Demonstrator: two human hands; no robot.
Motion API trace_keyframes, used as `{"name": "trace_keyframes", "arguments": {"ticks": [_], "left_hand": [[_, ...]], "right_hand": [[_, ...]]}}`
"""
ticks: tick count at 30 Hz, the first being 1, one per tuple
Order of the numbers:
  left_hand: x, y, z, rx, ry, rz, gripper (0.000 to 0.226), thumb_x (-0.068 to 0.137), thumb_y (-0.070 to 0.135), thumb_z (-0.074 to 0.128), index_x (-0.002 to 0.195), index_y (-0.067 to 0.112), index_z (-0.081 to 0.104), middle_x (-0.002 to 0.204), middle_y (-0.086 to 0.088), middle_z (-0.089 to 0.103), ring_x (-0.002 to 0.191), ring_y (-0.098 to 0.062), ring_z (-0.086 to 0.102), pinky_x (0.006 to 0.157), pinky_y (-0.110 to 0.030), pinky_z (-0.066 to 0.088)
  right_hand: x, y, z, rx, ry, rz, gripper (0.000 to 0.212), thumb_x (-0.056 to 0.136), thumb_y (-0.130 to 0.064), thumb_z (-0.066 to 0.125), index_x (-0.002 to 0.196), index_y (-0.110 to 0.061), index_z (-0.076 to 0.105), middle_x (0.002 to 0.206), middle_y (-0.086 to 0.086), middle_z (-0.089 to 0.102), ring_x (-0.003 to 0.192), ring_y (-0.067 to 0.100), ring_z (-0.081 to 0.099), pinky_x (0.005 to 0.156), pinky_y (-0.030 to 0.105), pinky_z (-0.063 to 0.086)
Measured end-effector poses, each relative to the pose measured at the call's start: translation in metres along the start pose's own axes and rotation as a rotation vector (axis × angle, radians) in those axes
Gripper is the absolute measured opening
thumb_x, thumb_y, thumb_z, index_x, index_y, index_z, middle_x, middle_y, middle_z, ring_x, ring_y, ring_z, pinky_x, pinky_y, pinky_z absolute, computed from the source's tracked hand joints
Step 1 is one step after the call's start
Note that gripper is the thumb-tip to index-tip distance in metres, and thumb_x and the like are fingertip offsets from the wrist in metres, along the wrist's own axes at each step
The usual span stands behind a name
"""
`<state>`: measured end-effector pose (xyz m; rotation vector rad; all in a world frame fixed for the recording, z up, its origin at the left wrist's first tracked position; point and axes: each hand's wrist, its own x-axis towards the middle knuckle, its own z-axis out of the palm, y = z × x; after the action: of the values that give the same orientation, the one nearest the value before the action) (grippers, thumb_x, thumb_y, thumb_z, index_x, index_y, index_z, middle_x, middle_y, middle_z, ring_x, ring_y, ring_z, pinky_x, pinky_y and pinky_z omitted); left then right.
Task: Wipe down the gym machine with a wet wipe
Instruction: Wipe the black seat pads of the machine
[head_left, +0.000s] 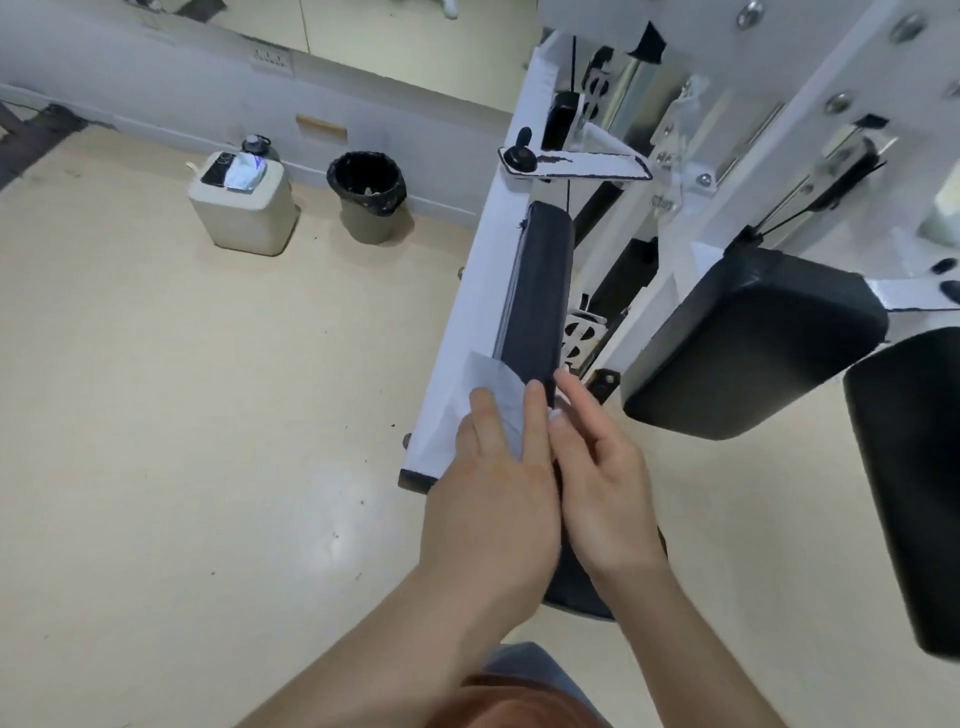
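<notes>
Thin pale wipe on dark pad, left hand pressing flat; right hand relaxed

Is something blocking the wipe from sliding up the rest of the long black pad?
Nothing visible does. The left hand presses the wet wipe at the near end of the long black pad, whose surface ahead lies bare. The right hand sits beside, not ahead.
</notes>
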<state>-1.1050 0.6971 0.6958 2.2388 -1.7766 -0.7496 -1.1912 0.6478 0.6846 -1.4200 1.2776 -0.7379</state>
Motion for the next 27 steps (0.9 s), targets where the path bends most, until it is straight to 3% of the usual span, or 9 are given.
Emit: {"name": "trace_keyframes", "arguments": {"ticks": [3, 6, 9, 14, 17, 19, 21, 23, 27], "left_hand": [[-0.018, -0.003, 0.004, -0.015, -0.035, 0.014, 0.076, 0.103, 0.029, 0.032, 0.148, 0.023, -0.029, 0.157, -0.019, -0.021, 0.146, -0.034, 0.016, 0.094, -0.035, 0.044], [0.007, 0.003, 0.000, 0.000, 0.001, -0.013, 0.085, 0.098, 0.030, 0.045, 0.152, 0.020, -0.021, 0.156, -0.025, -0.010, 0.144, -0.037, 0.014, 0.101, -0.036, 0.040], [0.053, 0.010, -0.015, -0.066, 0.017, -0.018, 0.096, 0.088, 0.021, 0.060, 0.154, 0.018, -0.010, 0.153, -0.029, 0.000, 0.137, -0.040, 0.024, 0.097, -0.039, 0.041], [0.032, -0.014, -0.004, -0.048, -0.003, 0.110, 0.093, 0.091, 0.024, 0.056, 0.154, 0.020, -0.012, 0.161, -0.017, -0.004, 0.145, -0.035, 0.020, 0.102, -0.039, 0.039], [-0.010, -0.031, 0.009, -0.137, 0.095, 0.332, 0.076, 0.098, 0.021, 0.046, 0.156, 0.018, -0.002, 0.164, -0.002, 0.007, 0.150, -0.019, 0.010, 0.114, -0.025, 0.024], [-0.022, -0.038, 0.003, -0.430, 0.104, 0.349, 0.063, 0.097, 0.015, 0.045, 0.153, 0.029, 0.019, 0.154, 0.008, 0.031, 0.141, -0.009, 0.031, 0.107, -0.018, 0.035], [-0.027, -0.051, -0.004, -0.782, 0.037, 0.262, 0.064, 0.094, 0.007, 0.047, 0.141, 0.048, 0.033, 0.138, 0.022, 0.049, 0.125, 0.003, 0.047, 0.097, -0.013, 0.040], [-0.030, -0.058, -0.009, -1.004, 0.027, 0.142, 0.069, 0.092, 0.001, 0.047, 0.133, 0.056, 0.038, 0.133, 0.029, 0.053, 0.122, 0.008, 0.050, 0.100, -0.016, 0.040], [-0.025, -0.060, -0.015, -1.052, 0.169, -0.028, 0.056, 0.095, -0.003, 0.043, 0.131, 0.038, 0.053, 0.127, 0.018, 0.062, 0.119, 0.000, 0.057, 0.103, -0.033, 0.048]], "right_hand": [[-0.026, 0.008, -0.001, -0.014, 0.049, 0.042, 0.035, 0.102, -0.024, 0.048, 0.133, -0.038, 0.051, 0.141, -0.012, 0.054, 0.127, -0.003, 0.048, 0.107, 0.017, 0.039], [-0.041, 0.020, -0.003, -0.050, 0.152, 0.086, 0.037, 0.100, -0.039, 0.046, 0.136, -0.032, 0.054, 0.136, -0.008, 0.060, 0.128, 0.005, 0.052, 0.111, 0.036, 0.040], [-0.040, 0.016, 0.000, -0.026, 0.193, 0.100, 0.034, 0.103, -0.034, 0.044, 0.134, -0.031, 0.057, 0.131, -0.017, 0.060, 0.126, 0.002, 0.052, 0.112, 0.039, 0.039], [-0.033, -0.018, 0.012, -0.008, 0.011, 0.107, 0.045, 0.102, -0.046, 0.036, 0.144, -0.035, 0.046, 0.141, -0.021, 0.049, 0.128, -0.007, 0.044, 0.103, 0.017, 0.036], [-0.036, -0.022, 0.026, -0.138, -0.091, 0.144, 0.041, 0.099, -0.052, 0.035, 0.128, -0.025, 0.045, 0.114, -0.025, 0.055, 0.103, -0.022, 0.049, 0.090, 0.010, 0.036], [-0.025, -0.022, 0.036, -0.193, -0.076, 0.137, 0.029, 0.099, -0.050, 0.037, 0.110, -0.023, 0.040, 0.111, -0.011, 0.053, 0.102, -0.006, 0.055, 0.092, 0.027, 0.045], [0.003, -0.027, 0.041, -0.228, -0.028, 0.123, 0.047, 0.098, -0.051, 0.038, 0.128, -0.016, 0.036, 0.136, 0.003, 0.044, 0.122, 0.019, 0.049, 0.105, 0.044, 0.040], [0.041, -0.032, 0.045, -0.312, 0.038, 0.137, 0.065, 0.098, -0.049, 0.037, 0.145, -0.007, 0.022, 0.149, 0.013, 0.035, 0.132, 0.031, 0.041, 0.109, 0.046, 0.036], [0.058, -0.029, 0.049, -0.527, 0.073, 0.123, 0.068, 0.102, -0.043, 0.034, 0.151, -0.002, 0.009, 0.152, 0.020, 0.031, 0.131, 0.037, 0.042, 0.105, 0.046, 0.039]]}}
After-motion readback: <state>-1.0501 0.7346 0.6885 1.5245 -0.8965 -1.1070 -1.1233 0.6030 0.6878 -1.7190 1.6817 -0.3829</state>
